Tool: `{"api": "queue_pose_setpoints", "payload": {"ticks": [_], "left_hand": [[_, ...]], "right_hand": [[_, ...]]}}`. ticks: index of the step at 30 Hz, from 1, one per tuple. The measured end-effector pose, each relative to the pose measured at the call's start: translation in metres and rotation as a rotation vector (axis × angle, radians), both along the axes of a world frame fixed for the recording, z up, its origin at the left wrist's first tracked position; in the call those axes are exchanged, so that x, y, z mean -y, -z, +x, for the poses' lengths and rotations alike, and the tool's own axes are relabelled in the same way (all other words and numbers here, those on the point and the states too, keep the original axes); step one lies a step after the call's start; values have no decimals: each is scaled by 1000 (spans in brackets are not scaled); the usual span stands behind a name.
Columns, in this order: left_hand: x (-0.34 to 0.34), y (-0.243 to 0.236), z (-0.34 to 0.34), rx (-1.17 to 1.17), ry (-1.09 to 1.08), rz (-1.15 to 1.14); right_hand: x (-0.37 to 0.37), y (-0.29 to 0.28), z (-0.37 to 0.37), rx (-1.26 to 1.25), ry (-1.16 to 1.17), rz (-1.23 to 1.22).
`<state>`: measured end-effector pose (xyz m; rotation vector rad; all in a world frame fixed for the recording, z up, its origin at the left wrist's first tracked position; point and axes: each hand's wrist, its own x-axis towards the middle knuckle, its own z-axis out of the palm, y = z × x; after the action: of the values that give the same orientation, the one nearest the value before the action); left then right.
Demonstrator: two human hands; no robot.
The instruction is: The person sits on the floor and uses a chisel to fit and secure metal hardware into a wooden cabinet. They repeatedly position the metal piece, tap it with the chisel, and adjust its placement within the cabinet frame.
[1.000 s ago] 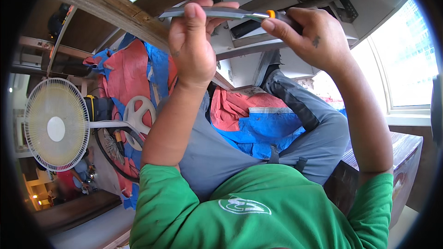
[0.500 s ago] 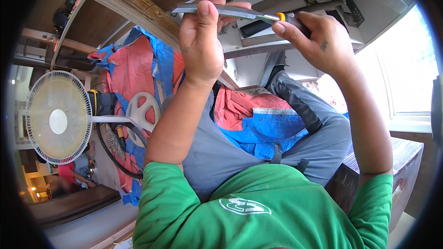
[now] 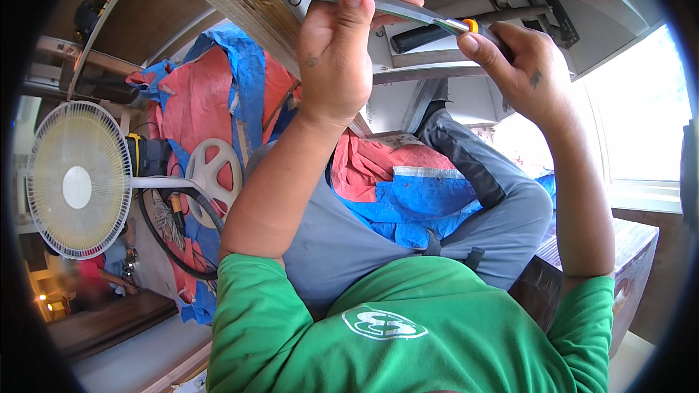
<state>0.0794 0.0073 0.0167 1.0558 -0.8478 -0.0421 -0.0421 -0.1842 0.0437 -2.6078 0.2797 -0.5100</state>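
Note:
My right hand (image 3: 535,69) is wrapped round the dark handle of a chisel-like tool (image 3: 400,9). An orange collar sits where its handle meets a narrow shank, and a long silver blade runs left from there. The blade passes between the thumb and fingers of my left hand (image 3: 338,58), thumb in front and fingers behind. Both hands are raised at the opening of a white cabinet with wooden edges (image 3: 437,73). The tool's exact kind is hard to make out. Inside the cabinet, just behind it, lies a black cylindrical object (image 3: 419,38).
A white fan (image 3: 76,182) stands at the left, beside a black and yellow case (image 3: 149,155). Red and blue tarpaulin (image 3: 429,207) lies around my folded legs. A wooden beam (image 3: 240,7) runs past my left hand. Another person (image 3: 98,280) is at the far lower left.
Both hands and the tool appear slightly further right in the view, with the left hand also a little higher. The fan and surroundings have shifted left. My grip on the tool looks the same.

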Motion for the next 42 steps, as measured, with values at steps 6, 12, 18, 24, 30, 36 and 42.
{"api": "queue_pose_setpoints", "payload": {"ticks": [6,12,18,24,30,36,42], "left_hand": [[-4,0,0,-26,-33,33],[-8,-1,2,-99,20,12],[-14,8,-11,10,54,176],[-27,12,-16,-14,73,156],[-32,1,-19,-81,1,160],[-31,-19,-42,-393,356,-249],[-28,-31,-58,-482,401,-325]], "right_hand": [[0,-2,3,-34,14,-30],[-1,-5,7,-5,-20,-44],[12,0,-10,-83,-49,20],[24,31,-27,-1,-155,404],[15,50,-41,-2,-416,852],[-14,104,-75,157,-502,1374],[-6,150,-110,196,-270,1418]]}}
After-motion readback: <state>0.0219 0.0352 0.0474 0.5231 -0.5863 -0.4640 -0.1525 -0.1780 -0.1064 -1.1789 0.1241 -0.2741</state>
